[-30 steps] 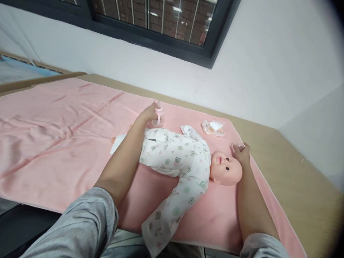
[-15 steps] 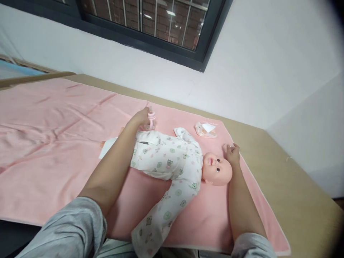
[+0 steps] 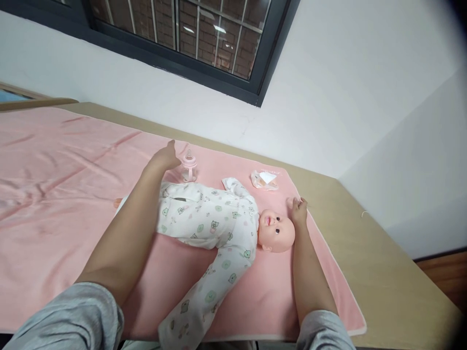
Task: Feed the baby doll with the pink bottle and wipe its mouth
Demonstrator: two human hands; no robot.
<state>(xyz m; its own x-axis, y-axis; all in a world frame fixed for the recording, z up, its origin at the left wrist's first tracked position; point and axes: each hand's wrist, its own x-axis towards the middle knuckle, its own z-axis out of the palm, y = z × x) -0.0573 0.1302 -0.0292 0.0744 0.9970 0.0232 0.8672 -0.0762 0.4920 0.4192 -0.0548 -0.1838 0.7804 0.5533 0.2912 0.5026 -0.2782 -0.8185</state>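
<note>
A pink baby bottle (image 3: 189, 167) with a clear teat and side handles stands upright on the pink blanket. My left hand (image 3: 167, 156) is just left of it, fingers apart and nothing held. Beyond the doll's head, my right hand (image 3: 299, 211) has its fingers curled on a small pale pink object (image 3: 290, 201), too small to name. Between my arms a baby doll (image 3: 276, 231) lies on its back, head to the right, in a white patterned outfit (image 3: 204, 214). One long sleeve stretches toward me. My left forearm hides part of its legs.
A crumpled clear plastic bag (image 3: 264, 180) with a white paper in it lies near the blanket's far right. The pink blanket (image 3: 44, 194) covers much of the wooden table (image 3: 359, 243). A white wall and a dark-framed window (image 3: 219, 73) stand behind.
My left hand has let go of the baby bottle and drawn away to its left, and the bottle stands free. My right hand stays beside the doll's head. The whole view has shifted.
</note>
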